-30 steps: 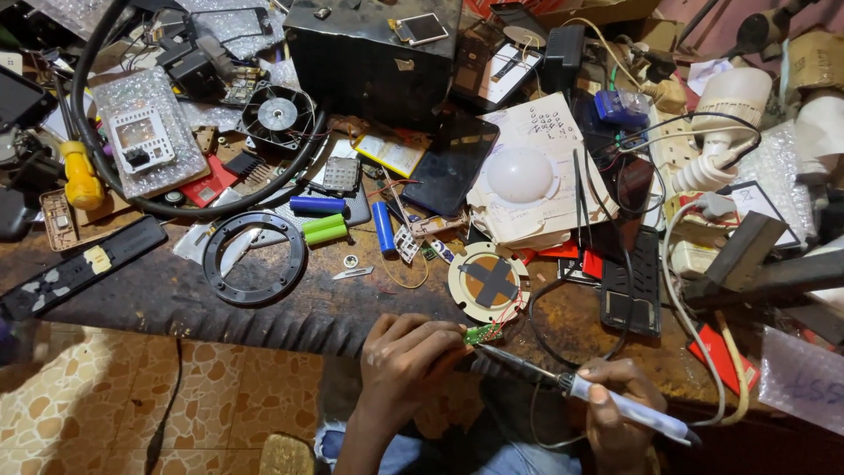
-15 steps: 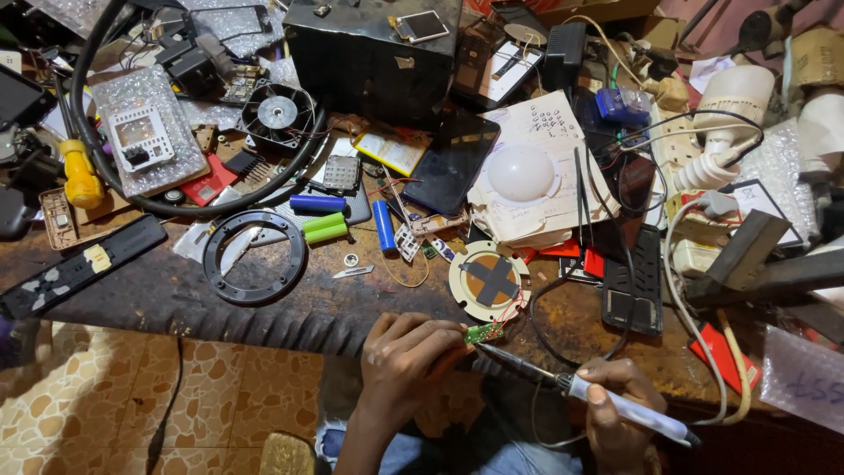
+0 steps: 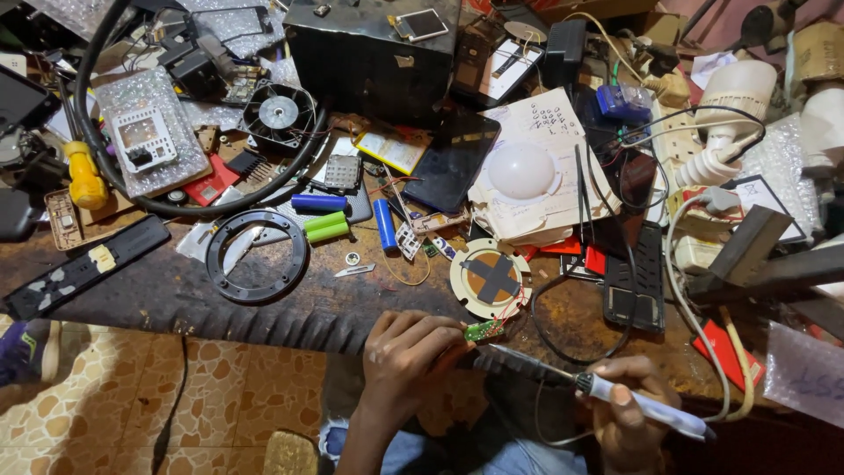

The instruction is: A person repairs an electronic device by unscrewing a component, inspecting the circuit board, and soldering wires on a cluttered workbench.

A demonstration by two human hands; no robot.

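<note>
Circuit board, small and green, lower centre of frame: my left hand is pinching it at the bench edge. My right hand is gripping a soldering iron, tip touching the board.

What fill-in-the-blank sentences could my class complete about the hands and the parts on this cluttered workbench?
1. The right hand holds a soldering iron whose tip points at a small ____ circuit board.
2. The left hand pinches that board at the ____ edge of the bench.
3. Thin red wires run from the board to a round disc marked with a dark ____.
4. Beside the black ring lie two ____ cylindrical cells.

Missing words: green; front; cross; green
</note>
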